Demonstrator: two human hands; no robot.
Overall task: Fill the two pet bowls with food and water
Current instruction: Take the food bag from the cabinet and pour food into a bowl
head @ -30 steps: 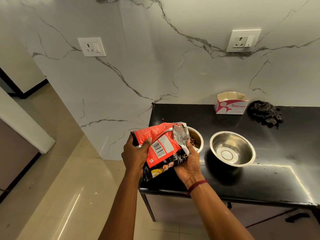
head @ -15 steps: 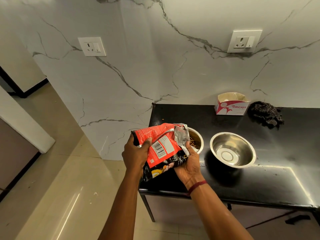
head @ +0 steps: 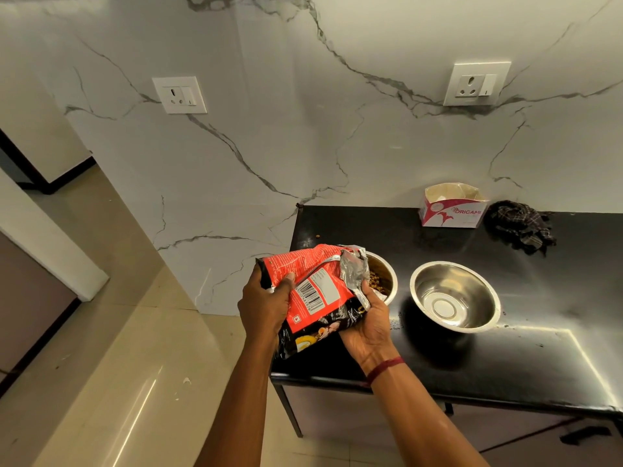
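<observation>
carton + dark cloth at back of black counter | 2 wall sockets

Food bag a touch lower over kibble bowl than before.

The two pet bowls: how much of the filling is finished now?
Partly done: the left steel bowl already holds brown kibble. In hand: the left hand and right hand hold the red food bag, its opened end over that bowl. Left: the right steel bowl looks empty, with no water.
</observation>
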